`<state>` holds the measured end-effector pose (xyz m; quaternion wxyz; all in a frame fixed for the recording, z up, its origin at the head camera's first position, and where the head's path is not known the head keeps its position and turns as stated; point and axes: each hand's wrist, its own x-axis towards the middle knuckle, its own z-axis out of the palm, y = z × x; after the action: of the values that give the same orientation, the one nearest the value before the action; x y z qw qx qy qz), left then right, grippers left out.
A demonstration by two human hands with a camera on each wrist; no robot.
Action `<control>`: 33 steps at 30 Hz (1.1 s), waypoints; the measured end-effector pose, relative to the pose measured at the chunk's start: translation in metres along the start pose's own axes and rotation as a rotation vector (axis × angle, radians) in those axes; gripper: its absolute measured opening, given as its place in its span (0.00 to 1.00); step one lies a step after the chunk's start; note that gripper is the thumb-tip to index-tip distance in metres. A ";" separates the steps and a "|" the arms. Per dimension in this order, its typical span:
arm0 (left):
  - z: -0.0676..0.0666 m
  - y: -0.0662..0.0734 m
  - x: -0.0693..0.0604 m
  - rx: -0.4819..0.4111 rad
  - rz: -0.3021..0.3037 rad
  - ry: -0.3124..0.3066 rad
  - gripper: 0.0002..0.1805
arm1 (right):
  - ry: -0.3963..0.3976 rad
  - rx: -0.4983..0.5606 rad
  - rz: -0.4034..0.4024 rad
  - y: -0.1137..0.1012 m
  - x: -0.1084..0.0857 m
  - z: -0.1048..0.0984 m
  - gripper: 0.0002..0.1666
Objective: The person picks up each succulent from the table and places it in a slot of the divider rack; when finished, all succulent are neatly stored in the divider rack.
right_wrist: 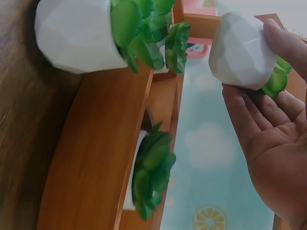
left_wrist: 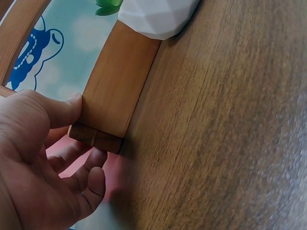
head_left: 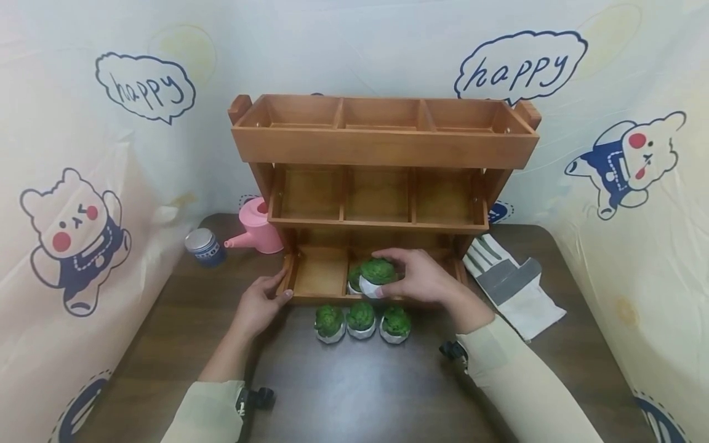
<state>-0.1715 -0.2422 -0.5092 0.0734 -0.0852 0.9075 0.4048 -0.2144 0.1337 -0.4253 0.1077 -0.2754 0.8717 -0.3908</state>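
Observation:
My right hand holds a potted succulent with green leaves and a white faceted pot, raised over the bottom tier of a three-tier wooden shelf. In the right wrist view, thumb and fingers pinch the held white pot. Behind it, another succulent stands in the bottom tier's middle compartment. A further succulent shows inside the tier in the right wrist view; the right hand hides that part from the head. The left hand grips the tier's left front corner, thumb on the front board.
Three potted succulents stand in a row on the table before the shelf. At left are a pink watering can and a blue jar with a silvery lid. White and grey gloves lie to the right. Printed cloth surrounds the table.

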 end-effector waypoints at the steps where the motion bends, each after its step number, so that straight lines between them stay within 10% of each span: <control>1: 0.000 0.000 0.000 0.001 0.001 0.001 0.37 | -0.004 0.002 -0.003 -0.001 0.002 0.001 0.42; 33: 0.000 -0.002 0.002 0.001 0.010 -0.004 0.37 | -0.064 -0.004 -0.046 -0.033 0.060 0.040 0.43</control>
<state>-0.1732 -0.2436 -0.5113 0.0734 -0.0799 0.9078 0.4051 -0.2345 0.0568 -0.4257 0.1260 -0.3083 0.8620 -0.3822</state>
